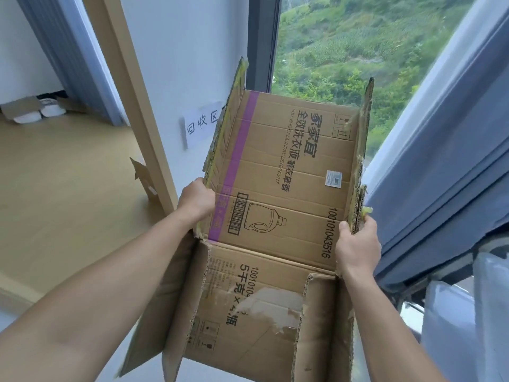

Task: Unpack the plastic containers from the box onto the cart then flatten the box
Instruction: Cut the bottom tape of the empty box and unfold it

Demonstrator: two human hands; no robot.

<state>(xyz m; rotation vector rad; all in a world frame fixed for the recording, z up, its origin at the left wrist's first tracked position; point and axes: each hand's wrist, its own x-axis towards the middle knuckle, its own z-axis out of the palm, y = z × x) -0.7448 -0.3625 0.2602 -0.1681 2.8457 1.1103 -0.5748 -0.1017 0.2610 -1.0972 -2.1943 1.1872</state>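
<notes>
Head view, the only one we get: the box (283, 175) is up in the air in front of the person, opened out into one long printed sheet, side flaps standing along both edges, a white wall (179, 64) and a window (344, 51) behind it. There are no containers in it and none I can pick out anywhere. The cart isn't clearly in shot either.

Now the risks. Those flap edges are ragged and the lower panel has a peeled patch, so a hard pull on weakened board could tear a strip away. The loose lower flaps dangle near the person's body and may catch. The right edge sits close to the blue curtain (440, 161), which could snag. And folds that aren't pressed down may spring back open.

Both bare arms reach forward. The left hand (197, 199) is wrapped over the left flap edge, back of the hand to us, fingers hidden behind the board. The right hand (355, 244) clamps the right edge, thumb on the inner face, fingers curled round the back.
</notes>
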